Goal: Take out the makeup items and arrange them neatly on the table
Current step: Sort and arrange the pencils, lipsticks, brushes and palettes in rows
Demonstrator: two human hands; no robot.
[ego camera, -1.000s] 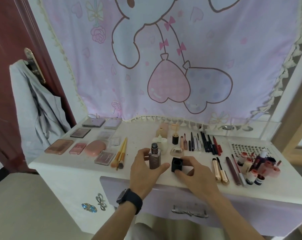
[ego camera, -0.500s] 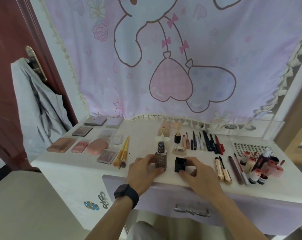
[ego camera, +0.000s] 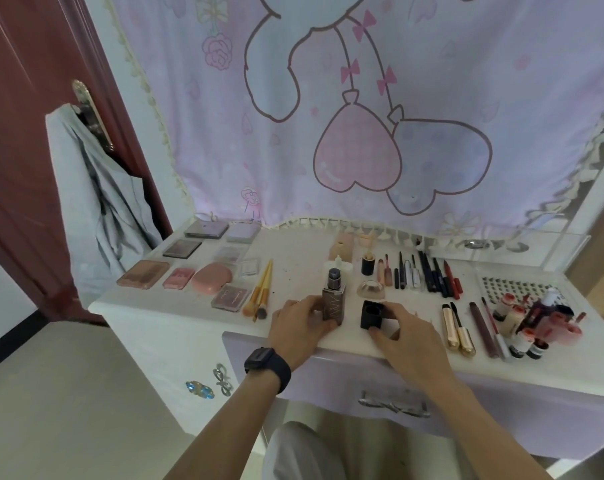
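bottle: upright near desk front edge, uncapped, long axis vertical
left hand: fingers closed round bottle base
cap: just right of bottle, opening up
right hand: pinching cap, nearer it

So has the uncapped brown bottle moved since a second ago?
Yes. The brown bottle, held by the left hand, was lifted clear of the brushes; now it stands beside them on the table.
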